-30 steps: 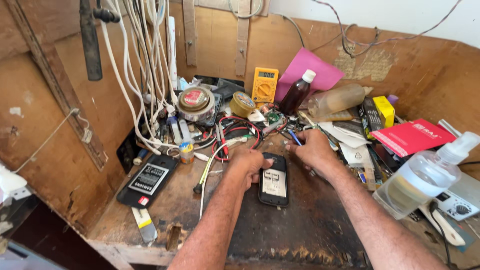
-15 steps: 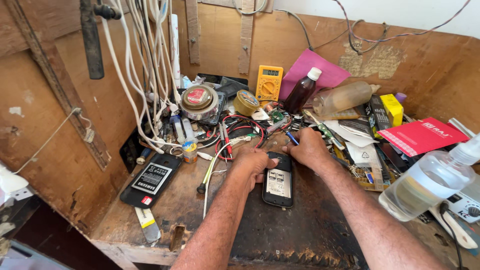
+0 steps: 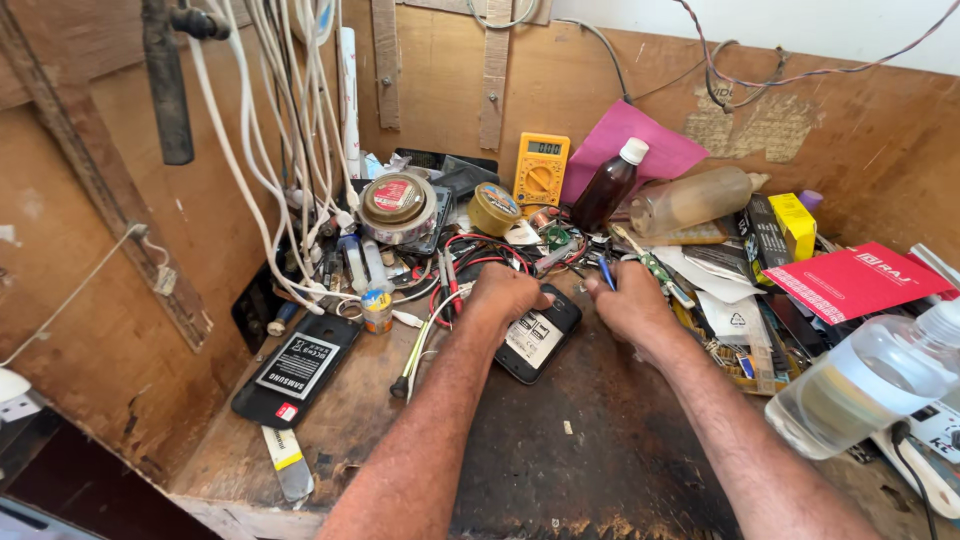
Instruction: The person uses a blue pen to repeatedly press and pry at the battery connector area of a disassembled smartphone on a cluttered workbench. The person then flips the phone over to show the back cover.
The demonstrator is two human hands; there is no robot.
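From the head camera, the wooden workbench point(image 3: 600, 470) was hemmed in by board walls at the left and back, and clutter crowded its rear half and right side; the only open room was the dark, stained patch of benchtop in the foreground between the two forearms, reaching to the chipped front edge. An opened black phone point(image 3: 538, 333), back cover off and its battery label showing, lay tilted near the middle of the bench, just ahead of that free patch. The left hand point(image 3: 505, 298) was curled palm-down over the phone's upper left corner, fingers bent against it, pinning it to the bench. The right hand point(image 3: 630, 300) sat just beside the phone's upper right, fingers closed in a pinch around a small blue-handled tool point(image 3: 606, 272); whether the tip touched the phone could not be told. A second black phone point(image 3: 297, 368) lay well apart by the left wall, and a clear plastic bottle point(image 3: 868, 380) lay at the right edge.
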